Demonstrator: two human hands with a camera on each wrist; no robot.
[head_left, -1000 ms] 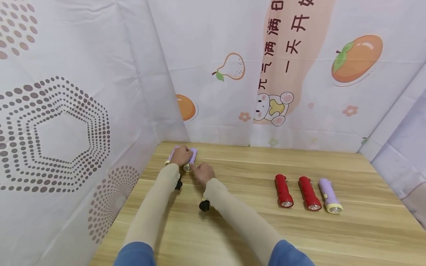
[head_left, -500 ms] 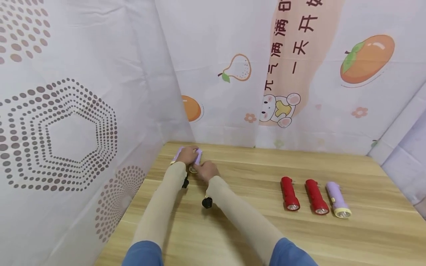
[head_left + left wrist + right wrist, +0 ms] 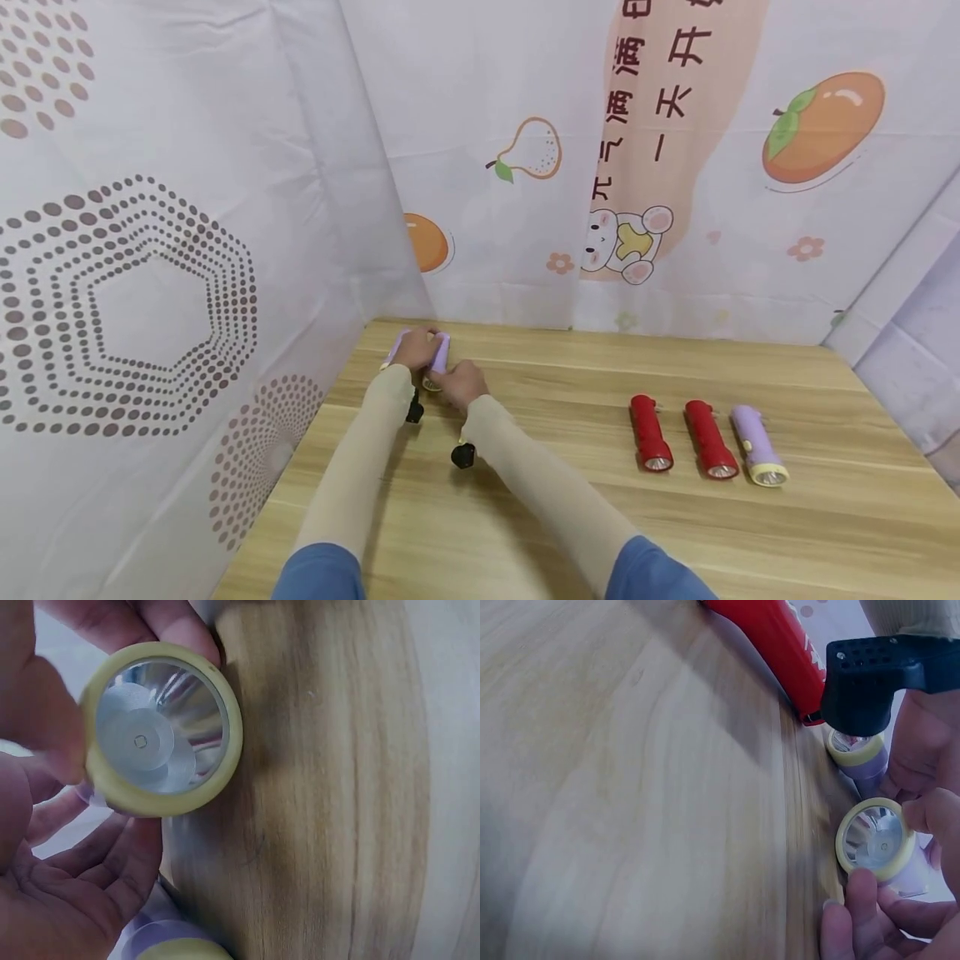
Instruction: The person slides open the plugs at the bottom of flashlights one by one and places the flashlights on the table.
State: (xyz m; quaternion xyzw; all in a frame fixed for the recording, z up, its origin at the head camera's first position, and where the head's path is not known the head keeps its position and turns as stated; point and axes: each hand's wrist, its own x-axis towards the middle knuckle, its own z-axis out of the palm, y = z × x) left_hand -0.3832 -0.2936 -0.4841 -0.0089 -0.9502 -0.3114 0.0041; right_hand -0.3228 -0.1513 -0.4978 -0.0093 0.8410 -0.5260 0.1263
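Both hands are on a purple flashlight [image 3: 439, 358] with a yellow rim, lying at the table's far left corner. My left hand [image 3: 416, 350] grips its body from the left. My right hand [image 3: 461, 385] holds its lens end, with the thumb and fingers around the yellow rim [image 3: 845, 838] in the right wrist view. Close up, the left wrist view shows the clear lens [image 3: 161, 727] and silver reflector. A second purple flashlight [image 3: 397, 343] lies just left, partly hidden by my left hand.
On the right lie two red flashlights [image 3: 649, 433] [image 3: 710, 440] and a purple flashlight [image 3: 757, 446], lens ends toward me. A red flashlight-like body [image 3: 776, 652] shows in the right wrist view. Printed cloth [image 3: 487, 250] hangs along the back and left of the wooden table [image 3: 540, 400].
The head view has shifted slightly. Both hands stay at the same purple flashlight, with only small finger movement; the flashlights on the right stay where they are.
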